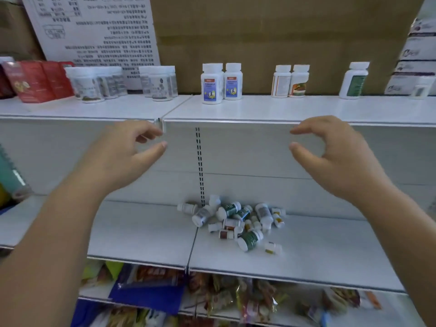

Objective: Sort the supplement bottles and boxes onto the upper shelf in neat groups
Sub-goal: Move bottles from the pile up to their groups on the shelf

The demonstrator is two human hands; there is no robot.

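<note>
**Q:** Hand status?
**Me:** My left hand (122, 156) and right hand (335, 156) are both raised in front of the upper shelf (259, 109), level with its front lip and well apart from each other. On each one, thumb and fingers are spread in a loose C. Neither grips anything.

**Q:** What's up top?
**Me:** Left to right:
- red boxes (35, 81), upright, packed together
- two clusters of grey-label bottles (94, 83), near each other
- blue-label pair (221, 83), side by side
- orange-label pair (291, 81), side by side
- one green-label bottle (354, 81), standing alone

All bottles are upright, caps up. The far right is smeared. It looks like a small white bottle (421, 90) in front of stacked white boxes (417, 55), but I can't confirm.

**Q:** Unsorted stock?
**Me:** There's a pile of bottles (236, 223) on the lower shelf (141, 232), toward the back, at the foot of the slotted upright (200, 166). They lie on their sides, heaped against each other. Labels are mixed: green, grey, brown. A stray bottle (273, 247) lies just off the pile's front right.

**Q:** Surroundings?
**Me:** Cardboard (259, 43) backs the upper shelf. A printed white sheet (99, 31) stands in front of it at left, text upside down. Bagged goods (236, 298) sit on the shelf under the pile.
</note>
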